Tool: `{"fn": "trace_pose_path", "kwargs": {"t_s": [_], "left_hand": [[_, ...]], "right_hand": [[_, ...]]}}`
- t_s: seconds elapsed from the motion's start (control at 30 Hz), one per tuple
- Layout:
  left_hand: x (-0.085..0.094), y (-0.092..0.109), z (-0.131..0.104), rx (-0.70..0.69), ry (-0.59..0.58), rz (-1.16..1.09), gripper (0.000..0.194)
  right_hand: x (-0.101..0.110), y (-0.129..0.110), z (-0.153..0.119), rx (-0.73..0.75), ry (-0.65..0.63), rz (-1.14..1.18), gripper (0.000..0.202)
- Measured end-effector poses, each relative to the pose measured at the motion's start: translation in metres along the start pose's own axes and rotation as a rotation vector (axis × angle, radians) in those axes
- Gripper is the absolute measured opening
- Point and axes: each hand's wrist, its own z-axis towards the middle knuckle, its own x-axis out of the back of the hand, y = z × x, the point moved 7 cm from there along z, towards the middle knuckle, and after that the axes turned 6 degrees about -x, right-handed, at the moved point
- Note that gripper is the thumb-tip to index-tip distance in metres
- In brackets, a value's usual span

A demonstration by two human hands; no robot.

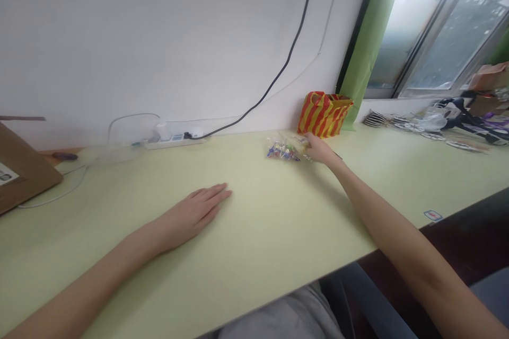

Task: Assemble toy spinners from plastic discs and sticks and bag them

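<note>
My left hand lies flat on the pale green table, fingers stretched out and together, holding nothing. Further off to the right, my right hand is closed on the edge of a clear plastic bag. Small colourful wrapped pieces show through the bag, too small to name. Just behind my right hand stands a red and yellow striped bag with its top open. My fingertips on that side are partly hidden.
A power strip with plugs lies along the wall, a black cable rising from it. At far left stands a cardboard box. Striped discs and other clutter sit by the window. A small sticker marks the front edge.
</note>
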Motion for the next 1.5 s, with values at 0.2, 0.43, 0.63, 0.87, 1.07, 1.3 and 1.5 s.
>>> {"fn": "trace_pose_path", "kwargs": {"t_s": [0.2,0.43,0.63,0.87,1.07,1.3,1.5], "left_hand": [[0.002,0.004,0.001,0.009,-0.023,-0.015,0.053],[0.018,0.024,0.005,0.020,0.175,-0.119,0.058],[0.041,0.036,0.004,-0.016,0.466,-0.112,0.042],[0.043,0.017,-0.001,0.080,0.545,-0.211,0.051],[0.022,-0.006,0.002,0.240,0.512,-0.642,0.058],[0.006,-0.013,0.005,0.321,0.502,-1.158,0.073],[0.004,-0.010,0.008,0.319,0.421,-1.077,0.073]], "right_hand": [[0.037,-0.039,-0.016,-0.021,0.196,0.359,0.055],[-0.015,-0.159,-0.104,-0.030,-0.362,1.210,0.046],[-0.040,-0.198,-0.148,0.048,-0.737,1.275,0.063],[-0.036,-0.200,-0.146,0.255,-0.807,1.208,0.064],[-0.026,-0.189,-0.132,0.132,-0.640,1.283,0.065],[-0.015,-0.144,-0.098,-0.082,-0.279,1.336,0.040],[0.008,-0.135,-0.089,0.028,-0.111,1.195,0.023]]}}
